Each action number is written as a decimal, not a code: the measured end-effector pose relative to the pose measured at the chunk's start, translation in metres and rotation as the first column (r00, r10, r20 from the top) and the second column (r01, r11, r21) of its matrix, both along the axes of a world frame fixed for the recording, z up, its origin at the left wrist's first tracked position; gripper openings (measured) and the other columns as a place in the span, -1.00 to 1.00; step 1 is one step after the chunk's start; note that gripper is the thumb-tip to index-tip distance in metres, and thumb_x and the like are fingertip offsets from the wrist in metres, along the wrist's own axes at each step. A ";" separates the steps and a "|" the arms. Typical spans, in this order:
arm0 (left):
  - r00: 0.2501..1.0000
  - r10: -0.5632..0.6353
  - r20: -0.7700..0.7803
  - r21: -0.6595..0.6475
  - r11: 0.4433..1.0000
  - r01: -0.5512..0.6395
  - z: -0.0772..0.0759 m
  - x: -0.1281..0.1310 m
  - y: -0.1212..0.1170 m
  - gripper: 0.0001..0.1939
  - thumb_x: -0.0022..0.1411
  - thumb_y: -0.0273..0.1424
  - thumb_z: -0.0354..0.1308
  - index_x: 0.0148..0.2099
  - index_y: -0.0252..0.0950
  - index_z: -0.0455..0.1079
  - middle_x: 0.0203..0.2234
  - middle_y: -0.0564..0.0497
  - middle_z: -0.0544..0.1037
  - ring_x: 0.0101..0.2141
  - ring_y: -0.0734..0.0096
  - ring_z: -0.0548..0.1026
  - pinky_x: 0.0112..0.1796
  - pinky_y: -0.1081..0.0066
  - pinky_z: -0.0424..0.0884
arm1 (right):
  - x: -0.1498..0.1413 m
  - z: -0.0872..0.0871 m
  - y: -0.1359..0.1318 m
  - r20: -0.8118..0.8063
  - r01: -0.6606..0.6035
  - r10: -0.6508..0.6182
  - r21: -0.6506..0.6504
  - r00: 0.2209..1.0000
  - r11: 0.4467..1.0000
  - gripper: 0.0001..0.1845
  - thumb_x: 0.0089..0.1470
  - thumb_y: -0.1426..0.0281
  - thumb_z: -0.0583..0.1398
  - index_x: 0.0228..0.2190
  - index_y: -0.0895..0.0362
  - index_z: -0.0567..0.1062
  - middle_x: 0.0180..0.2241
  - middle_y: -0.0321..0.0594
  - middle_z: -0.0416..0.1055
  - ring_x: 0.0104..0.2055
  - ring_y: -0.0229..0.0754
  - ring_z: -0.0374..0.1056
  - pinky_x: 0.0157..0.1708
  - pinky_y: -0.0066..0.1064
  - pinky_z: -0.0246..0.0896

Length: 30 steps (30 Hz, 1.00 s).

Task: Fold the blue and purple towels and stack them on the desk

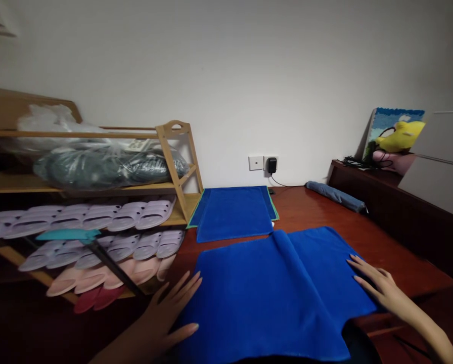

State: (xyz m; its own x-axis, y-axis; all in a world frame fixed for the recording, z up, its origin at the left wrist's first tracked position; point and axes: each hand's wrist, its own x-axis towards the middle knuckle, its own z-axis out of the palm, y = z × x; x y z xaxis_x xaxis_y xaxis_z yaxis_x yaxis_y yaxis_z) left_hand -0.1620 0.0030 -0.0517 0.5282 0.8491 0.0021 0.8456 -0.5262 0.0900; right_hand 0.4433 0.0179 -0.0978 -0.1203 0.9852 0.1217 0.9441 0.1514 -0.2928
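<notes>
A blue towel (pixel 272 293) lies spread on the reddish wooden floor (pixel 317 212), with a raised fold running down its middle. My left hand (pixel 166 313) lies flat and open at the towel's left edge, fingers stretched out. At the right edge rests my right hand (pixel 376 283), also open, with its fingers flat on the cloth. Neither hand holds anything. Farther back, a stack of folded blue towels (pixel 234 212) sits by the wall.
A wooden shoe rack (pixel 177 167) at left holds rows of lilac and pink slippers (pixel 128 217) and bagged items. A charger (pixel 272 165) is plugged into the wall. A rolled grey-blue cloth (pixel 334 196) lies by a dark wooden ledge (pixel 386 197) with a plush toy (pixel 399 136).
</notes>
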 end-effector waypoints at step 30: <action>0.798 0.300 0.523 0.010 0.934 -0.357 -0.001 -0.010 0.095 -0.83 0.04 -0.24 0.05 -0.46 -0.22 0.25 -0.54 0.09 0.36 -0.45 0.33 0.36 -0.37 0.37 0.29 | -0.008 0.001 0.154 0.004 0.286 -0.287 0.067 0.958 0.956 -0.66 0.02 0.32 0.06 -0.16 0.14 0.44 -0.13 -0.07 0.43 -0.06 -0.02 0.33 -0.14 -0.23 0.20</action>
